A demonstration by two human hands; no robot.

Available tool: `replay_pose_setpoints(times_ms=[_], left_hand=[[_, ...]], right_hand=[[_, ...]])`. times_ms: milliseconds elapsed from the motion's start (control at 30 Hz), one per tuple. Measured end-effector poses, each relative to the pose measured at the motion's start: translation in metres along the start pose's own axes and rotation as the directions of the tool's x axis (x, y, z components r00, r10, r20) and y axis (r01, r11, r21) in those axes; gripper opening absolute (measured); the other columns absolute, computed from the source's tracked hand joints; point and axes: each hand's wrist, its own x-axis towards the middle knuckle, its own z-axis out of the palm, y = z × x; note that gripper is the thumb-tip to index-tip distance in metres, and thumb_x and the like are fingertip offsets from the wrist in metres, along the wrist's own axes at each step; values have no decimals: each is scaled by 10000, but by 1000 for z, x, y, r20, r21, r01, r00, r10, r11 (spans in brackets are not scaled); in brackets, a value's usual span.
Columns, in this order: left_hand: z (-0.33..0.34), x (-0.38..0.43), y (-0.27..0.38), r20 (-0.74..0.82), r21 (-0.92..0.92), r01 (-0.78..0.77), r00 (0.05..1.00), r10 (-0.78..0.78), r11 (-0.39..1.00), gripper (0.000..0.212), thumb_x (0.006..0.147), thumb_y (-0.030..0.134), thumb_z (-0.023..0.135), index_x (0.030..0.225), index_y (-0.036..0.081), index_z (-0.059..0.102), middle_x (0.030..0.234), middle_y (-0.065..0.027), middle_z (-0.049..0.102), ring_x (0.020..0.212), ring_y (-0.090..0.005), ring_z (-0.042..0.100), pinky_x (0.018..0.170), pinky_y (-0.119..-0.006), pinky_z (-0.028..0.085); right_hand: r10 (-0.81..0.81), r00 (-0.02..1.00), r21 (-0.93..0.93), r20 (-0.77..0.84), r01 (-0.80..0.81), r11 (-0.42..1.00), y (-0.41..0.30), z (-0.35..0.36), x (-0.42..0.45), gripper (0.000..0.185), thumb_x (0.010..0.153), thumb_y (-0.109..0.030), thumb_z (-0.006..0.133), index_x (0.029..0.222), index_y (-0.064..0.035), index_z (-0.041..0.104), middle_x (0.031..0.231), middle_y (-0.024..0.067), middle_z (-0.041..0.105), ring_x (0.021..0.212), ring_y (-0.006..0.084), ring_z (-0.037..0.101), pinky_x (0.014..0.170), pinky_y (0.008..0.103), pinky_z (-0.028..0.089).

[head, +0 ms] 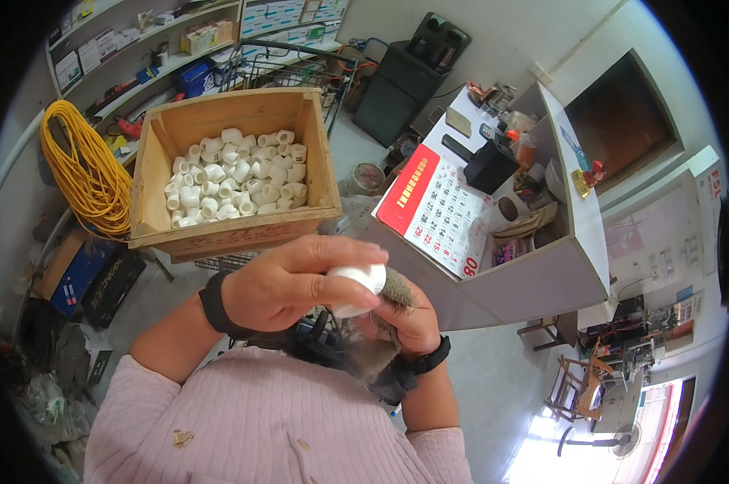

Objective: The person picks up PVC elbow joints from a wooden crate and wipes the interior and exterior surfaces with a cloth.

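Between thumb and fingers my left hand (274, 281) grips a white plastic pipe fitting (359, 281), held in front of my chest. My right hand (422, 317) holds a grey-brown cloth (399, 289) against the fitting's right side. Part of the cloth hangs below my hands, and my fingers hide much of the fitting. Beyond my left hand stands a wooden box (237, 227) with many white plastic pipe elbows (237, 172) heaped inside.
A wire shopping cart (280, 60) stands behind and below the box. Coiled yellow cable (83, 169) hangs at the left. To the right, a desk (522, 290) bears a calendar (443, 212) and a black box (491, 166). Shelves (141, 39) hold boxed goods.
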Motion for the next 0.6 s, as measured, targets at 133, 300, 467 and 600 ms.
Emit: replay_pose_setpoints(times_ms=[133,300,467,600], left_hand=[[1,-3,-5,-97,-350,153,975,-198,924,363,904,243,589,1208,47,555,1419,-223,361,1265,-330,447,1006,-375,388],[-13,-5,-2,25,-67,383,924,-382,921,579,935,442,498,1292,-14,489,1243,-186,545,1134,-283,549,957,-349,403],[-10,3,5,-20,93,290,957,-290,952,435,783,89,650,1205,37,555,1144,-133,617,1057,-305,584,917,-368,436],[-2,5,4,-96,302,126,990,-102,945,463,691,-50,647,1132,75,587,1150,-109,627,1061,-299,591,906,-377,466]], right_hand=[[-535,792,-803,294,509,311,-8,2,7,120,792,-15,625,908,-15,593,966,96,571,783,224,569,624,353,475],[-606,682,-912,410,331,-244,-5,8,5,239,575,20,616,806,-17,569,992,122,581,795,293,570,632,368,482],[-538,788,-815,298,504,286,-1,3,4,150,713,30,610,857,-3,585,948,84,563,733,219,535,595,301,451],[-304,953,-413,11,281,866,2,10,-4,103,874,-58,575,962,-4,574,873,29,547,685,108,489,565,230,401]])
